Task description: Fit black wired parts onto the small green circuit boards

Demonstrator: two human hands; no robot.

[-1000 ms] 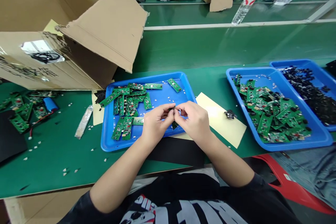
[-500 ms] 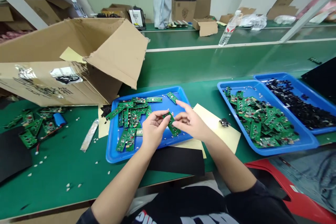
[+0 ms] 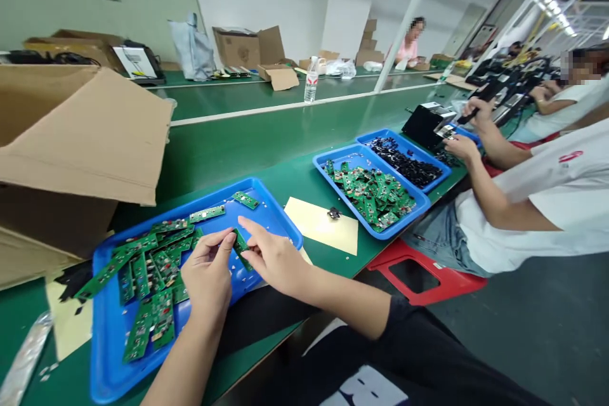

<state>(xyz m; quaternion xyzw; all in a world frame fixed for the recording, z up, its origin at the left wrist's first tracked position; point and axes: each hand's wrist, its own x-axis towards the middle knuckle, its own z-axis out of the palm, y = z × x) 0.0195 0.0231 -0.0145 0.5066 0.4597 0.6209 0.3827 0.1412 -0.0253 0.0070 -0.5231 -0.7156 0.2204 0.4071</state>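
A narrow green circuit board (image 3: 242, 250) is held at its upper end between the thumb and fingers of my left hand (image 3: 209, 271), over the near blue tray (image 3: 280, 219). Close against the board's right side is my right hand (image 3: 280, 261), its index finger stretched out and its thumb apart, near the lower part of the board. Whether the thumb presses on the board is hard to make out. Several more circuit boards (image 3: 164, 266) lie heaped in the tray's left half, and a single board (image 3: 246, 200) lies by its far edge.
A cardboard box (image 3: 90, 133) stands at the left. Rightward are yellow paper (image 3: 304, 219) with a small black part (image 3: 333, 212), a blue tray of boards (image 3: 326, 162) and a tray of black parts (image 3: 404, 162). A co-worker (image 3: 504, 203) sits beyond a red stool (image 3: 428, 292).
The view has swung to the right, bringing the co-workers into sight. My left hand still grips the circuit board, and my right hand stays beside it with its index finger extended.
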